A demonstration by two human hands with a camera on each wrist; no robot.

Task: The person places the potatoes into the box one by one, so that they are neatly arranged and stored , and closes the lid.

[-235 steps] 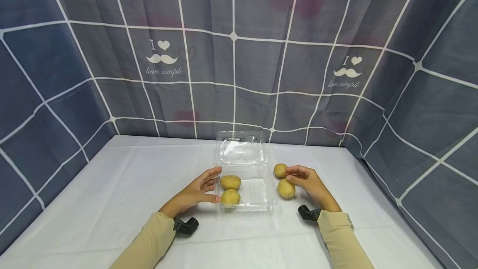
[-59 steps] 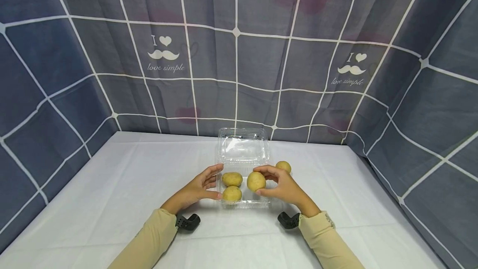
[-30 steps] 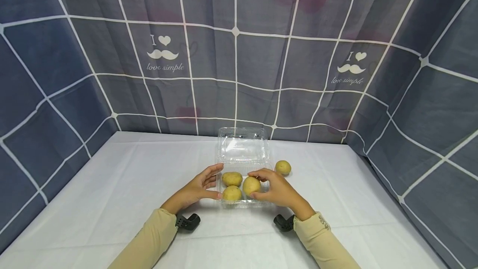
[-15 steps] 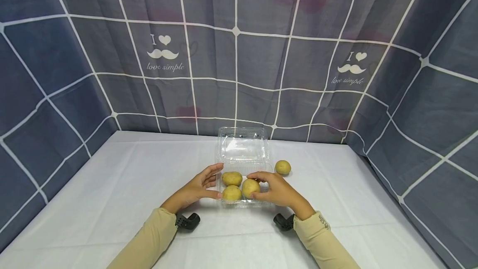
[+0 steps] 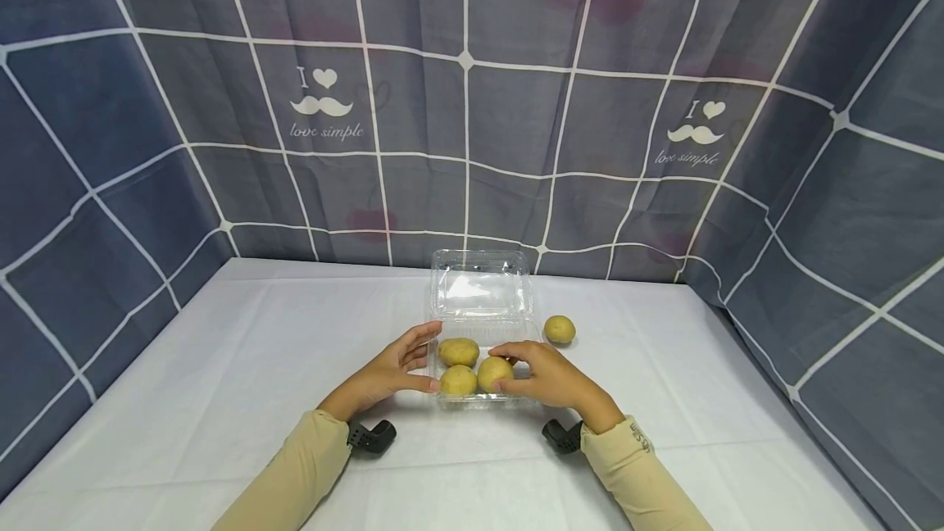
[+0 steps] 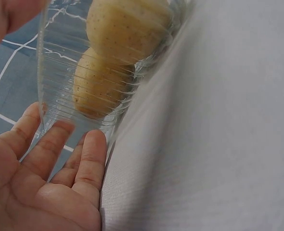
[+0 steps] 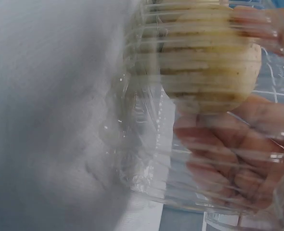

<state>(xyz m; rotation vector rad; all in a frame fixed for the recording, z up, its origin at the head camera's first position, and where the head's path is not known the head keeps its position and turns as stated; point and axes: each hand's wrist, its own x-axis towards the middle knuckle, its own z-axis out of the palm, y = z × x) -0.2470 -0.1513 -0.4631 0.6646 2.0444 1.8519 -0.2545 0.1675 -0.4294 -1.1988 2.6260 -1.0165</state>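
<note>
A clear hinged plastic container [image 5: 516, 401] sits on the white table with its lid [image 5: 479, 289] raised at the back. In its left half lie two potatoes, a far potato [image 5: 459, 351] and a near potato [image 5: 457, 381]. My right hand [image 5: 549, 375] reaches over the right side and holds a third potato [image 5: 495, 374] between thumb and fingers, low in the container beside the near one. Through the clear wall, the right wrist view shows this held potato [image 7: 209, 67]. My left hand [image 5: 394, 369] rests along the container's left wall, fingers extended and thumb near the front corner.
One more potato [image 5: 560, 329] lies on the white tablecloth [image 5: 295, 334] just right of the container, behind my right hand. A grey-blue checked curtain [image 5: 413, 105] surrounds the table at the back and sides. Each wrist carries a black camera mount [image 5: 372, 437].
My right hand has taken a potato from the table at the right, carried it left over the container and lowered it beside the near potato. The left hand has stayed at the wall.
</note>
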